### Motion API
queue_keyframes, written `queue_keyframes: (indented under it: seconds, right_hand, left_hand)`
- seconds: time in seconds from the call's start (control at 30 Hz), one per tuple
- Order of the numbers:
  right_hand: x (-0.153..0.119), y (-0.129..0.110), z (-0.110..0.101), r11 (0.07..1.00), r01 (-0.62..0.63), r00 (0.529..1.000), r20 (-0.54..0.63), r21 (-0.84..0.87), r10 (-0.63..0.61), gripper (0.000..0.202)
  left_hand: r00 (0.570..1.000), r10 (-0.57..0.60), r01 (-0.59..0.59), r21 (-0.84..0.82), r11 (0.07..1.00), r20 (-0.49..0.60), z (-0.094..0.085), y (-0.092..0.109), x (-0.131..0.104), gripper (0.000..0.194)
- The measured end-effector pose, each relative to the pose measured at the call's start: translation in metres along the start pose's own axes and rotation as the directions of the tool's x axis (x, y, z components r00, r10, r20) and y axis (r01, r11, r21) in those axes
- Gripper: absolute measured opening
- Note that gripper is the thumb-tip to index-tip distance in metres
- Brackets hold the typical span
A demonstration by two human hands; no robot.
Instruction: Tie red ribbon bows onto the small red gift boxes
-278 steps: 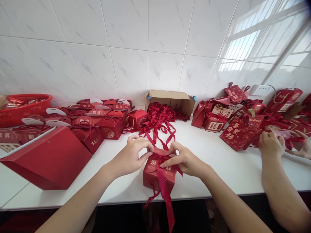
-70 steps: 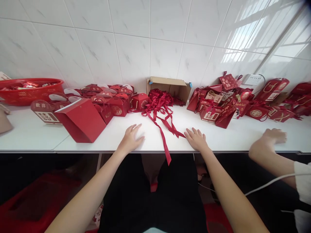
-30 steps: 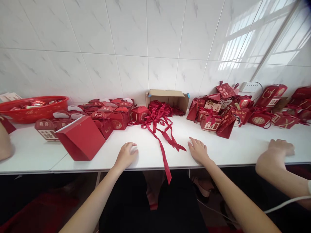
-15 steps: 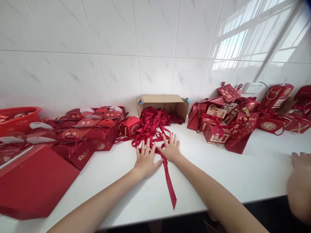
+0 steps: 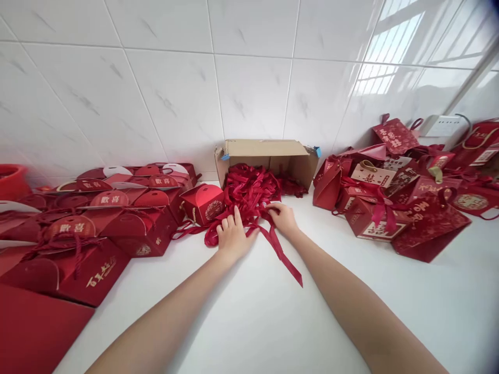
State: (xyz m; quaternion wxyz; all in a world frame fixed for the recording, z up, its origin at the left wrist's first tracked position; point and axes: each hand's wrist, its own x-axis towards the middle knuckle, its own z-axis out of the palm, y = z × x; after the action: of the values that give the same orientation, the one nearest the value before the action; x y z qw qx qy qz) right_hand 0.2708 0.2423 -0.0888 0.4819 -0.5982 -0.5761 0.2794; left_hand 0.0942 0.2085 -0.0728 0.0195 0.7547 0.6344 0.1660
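Observation:
A heap of dark red satin ribbon [image 5: 250, 186] spills out of a cardboard box [image 5: 268, 148] lying on its side against the wall. My left hand [image 5: 234, 238] rests on the near left edge of the heap, fingers apart and pressing on the ribbons. On the heap's right side, the fingers of my right hand [image 5: 284, 220] are curled in and pinch a ribbon; their tips are partly hidden. One flat ribbon tail [image 5: 290, 269] runs from between my hands toward the front right, its cut end on the white table [image 5: 249, 322]. A small red gift box [image 5: 203, 203] stands beside my left hand.
Rows of red gift boxes [image 5: 152, 228] fill the left side, with a larger red box [image 5: 35, 327] in front and an orange-red basin [image 5: 13, 182] behind. Assorted red boxes and bags [image 5: 380, 221] are piled on the right. A white power strip [image 5: 440, 125] is at the wall.
My right hand has gone from lying flat to curling its fingers on a ribbon. My left hand has shifted slightly. The ribbon tail has swung right, and the view has moved closer.

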Motion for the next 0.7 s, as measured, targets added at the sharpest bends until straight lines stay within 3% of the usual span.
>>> queue_keyframes:
  seconds: [0.13, 0.27, 0.37, 0.47, 0.53, 0.57, 0.63, 0.7]
  right_hand:
    - [0.009, 0.014, -0.015, 0.949, -0.083, 0.981, -0.143, 0.304, 0.132, 0.015]
    - [0.013, 0.015, -0.018, 0.856, -0.08, 0.962, -0.186, 0.511, 0.202, 0.011]
    - [0.007, 0.008, -0.015, 0.817, -0.055, 0.967, -0.173, 0.574, 0.186, 0.023]
    - [-0.004, -0.003, -0.014, 0.828, -0.02, 0.987, -0.119, 0.561, 0.105, 0.043]
    - [-0.011, -0.01, -0.014, 0.855, -0.001, 0.999, -0.035, 0.519, 0.023, 0.049]
    - [-0.013, -0.015, -0.014, 0.869, 0.002, 1.0, 0.02, 0.495, -0.014, 0.046]
    - [-0.016, -0.025, -0.015, 0.891, -0.007, 0.99, 0.132, 0.454, -0.059, 0.034]
    - [-0.016, -0.039, -0.02, 0.899, -0.028, 0.975, 0.21, 0.437, -0.072, 0.019]
  left_hand:
    - [0.999, 0.051, -0.052, -0.026, 0.998, -0.016, -0.009, -0.021, 0.009, 0.03]
    - [0.961, 0.275, -0.27, -0.118, 0.956, 0.028, -0.016, -0.015, -0.004, 0.021]
    - [0.843, 0.53, -0.507, -0.195, 0.839, 0.092, -0.017, 0.008, -0.031, 0.019]
    - [0.668, 0.735, -0.697, -0.247, 0.673, 0.115, -0.018, 0.03, -0.06, 0.016]
    - [0.565, 0.817, -0.78, -0.25, 0.574, 0.111, -0.019, 0.039, -0.074, 0.013]
    - [0.534, 0.838, -0.802, -0.245, 0.544, 0.112, -0.019, 0.041, -0.079, 0.013]
    - [0.525, 0.842, -0.809, -0.235, 0.538, 0.121, -0.018, 0.042, -0.082, 0.013]
    - [0.559, 0.819, -0.785, -0.236, 0.573, 0.129, -0.018, 0.041, -0.081, 0.018]
